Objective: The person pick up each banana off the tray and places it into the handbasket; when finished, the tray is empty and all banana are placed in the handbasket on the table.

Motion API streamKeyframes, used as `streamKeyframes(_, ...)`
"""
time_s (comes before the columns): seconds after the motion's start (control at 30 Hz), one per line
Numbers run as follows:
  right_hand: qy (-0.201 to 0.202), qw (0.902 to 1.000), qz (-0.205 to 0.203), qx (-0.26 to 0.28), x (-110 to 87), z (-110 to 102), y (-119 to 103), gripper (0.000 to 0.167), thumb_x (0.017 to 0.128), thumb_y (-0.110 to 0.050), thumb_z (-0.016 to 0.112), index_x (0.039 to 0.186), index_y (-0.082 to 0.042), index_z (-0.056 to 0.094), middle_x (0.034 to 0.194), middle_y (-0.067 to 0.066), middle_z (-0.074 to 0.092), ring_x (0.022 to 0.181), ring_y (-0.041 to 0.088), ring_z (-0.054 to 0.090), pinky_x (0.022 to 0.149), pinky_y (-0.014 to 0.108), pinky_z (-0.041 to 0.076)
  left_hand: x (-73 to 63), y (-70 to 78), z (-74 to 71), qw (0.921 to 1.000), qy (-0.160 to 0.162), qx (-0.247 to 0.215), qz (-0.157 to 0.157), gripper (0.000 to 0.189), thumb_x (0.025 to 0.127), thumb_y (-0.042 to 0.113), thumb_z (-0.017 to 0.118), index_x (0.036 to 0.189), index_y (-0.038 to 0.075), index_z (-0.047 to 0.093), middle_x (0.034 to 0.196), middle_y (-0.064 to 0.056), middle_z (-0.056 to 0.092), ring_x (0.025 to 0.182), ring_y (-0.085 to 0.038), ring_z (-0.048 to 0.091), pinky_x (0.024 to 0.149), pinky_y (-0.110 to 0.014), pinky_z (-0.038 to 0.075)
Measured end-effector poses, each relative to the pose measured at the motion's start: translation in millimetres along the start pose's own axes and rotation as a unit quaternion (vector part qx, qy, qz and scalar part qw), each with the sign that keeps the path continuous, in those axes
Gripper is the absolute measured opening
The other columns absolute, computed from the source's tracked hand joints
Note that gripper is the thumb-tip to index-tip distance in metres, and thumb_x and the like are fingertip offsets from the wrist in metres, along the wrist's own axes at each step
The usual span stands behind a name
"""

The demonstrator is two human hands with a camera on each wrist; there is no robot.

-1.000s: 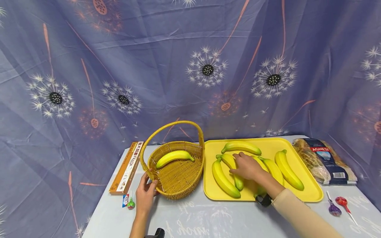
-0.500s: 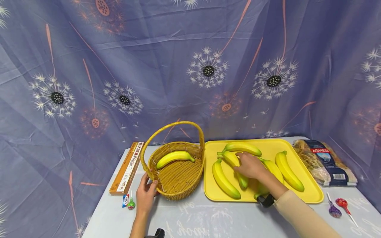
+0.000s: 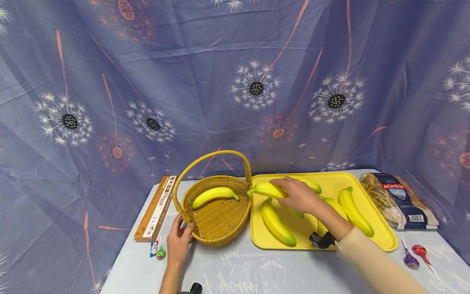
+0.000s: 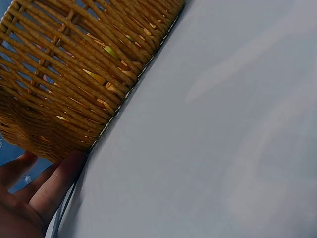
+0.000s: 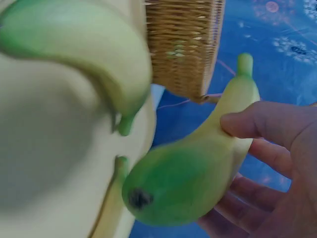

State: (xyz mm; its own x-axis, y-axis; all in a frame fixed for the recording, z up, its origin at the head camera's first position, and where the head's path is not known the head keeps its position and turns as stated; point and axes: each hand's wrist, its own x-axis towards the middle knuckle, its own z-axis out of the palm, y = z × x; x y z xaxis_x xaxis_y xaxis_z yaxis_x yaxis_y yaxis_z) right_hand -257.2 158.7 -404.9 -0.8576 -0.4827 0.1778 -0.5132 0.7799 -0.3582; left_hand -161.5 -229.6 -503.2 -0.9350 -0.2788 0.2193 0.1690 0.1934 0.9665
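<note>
My right hand (image 3: 299,198) holds a yellow banana (image 3: 267,189) above the left part of the yellow tray (image 3: 332,179). In the right wrist view, the thumb and fingers of that hand (image 5: 275,163) wrap the banana (image 5: 185,171), its green blunt end facing the camera. Several more bananas (image 3: 276,224) lie on the tray, some partly behind my right hand and arm. My left hand (image 3: 178,243) grips the left side of the wicker basket (image 3: 220,222) near the handle's base. One banana (image 3: 214,196) lies inside the basket. Fingers touch the basket's woven side (image 4: 74,64) in the left wrist view.
Left of the basket lies a long pasta box (image 3: 156,208), with a green lollipop (image 3: 160,252) and a small blue-and-red packet (image 3: 154,248) before it. A pasta bag (image 3: 398,200) sits right of the tray. Purple (image 3: 411,260) and red (image 3: 420,250) lollipops lie near it.
My right hand has lifted a banana from the tray and moved it left toward the basket; the banana has turned more level. My left hand stays on the basket.
</note>
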Motion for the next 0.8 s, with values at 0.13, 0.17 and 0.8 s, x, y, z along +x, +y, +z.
streamKeyframes(0.13,0.001,0.9995,-0.030,0.010,10.3,-6,-17,0.061,0.081,-0.019,0.073,0.138,-0.022,0.053,0.117,0.006,0.058,0.090,0.019,0.057,0.064,0.035,0.047,-1.1,10.5,-2.5,0.9999,0.003,0.005,-0.010,0.050,0.096,0.012,0.059,0.143,0.010,0.045,0.143,-0.019,0.043,0.108,-0.042,0.058,0.065,-0.046,0.058)
streamKeyframes(0.17,0.001,0.9993,-0.037,0.009,12.9,-7,-21,0.060,0.081,-0.018,0.073,0.138,-0.022,0.053,0.114,0.004,0.058,0.087,0.018,0.055,0.063,0.033,0.045,-0.8,11.7,-2.8,0.9999,0.005,0.007,-0.010,0.050,0.096,0.011,0.059,0.143,0.010,0.044,0.143,-0.019,0.043,0.108,-0.042,0.057,0.065,-0.046,0.058)
streamKeyframes(0.8,-0.047,0.9946,-0.084,-0.038,53.7,-8,-79,0.053,0.084,-0.019,0.073,0.134,-0.028,0.057,0.121,-0.005,0.058,0.103,0.018,0.057,0.079,0.036,0.050,-3.1,14.0,2.1,0.9994,0.007,0.023,-0.026,0.049,0.096,0.012,0.059,0.143,0.012,0.044,0.143,-0.016,0.044,0.105,-0.032,0.061,0.066,-0.045,0.059)
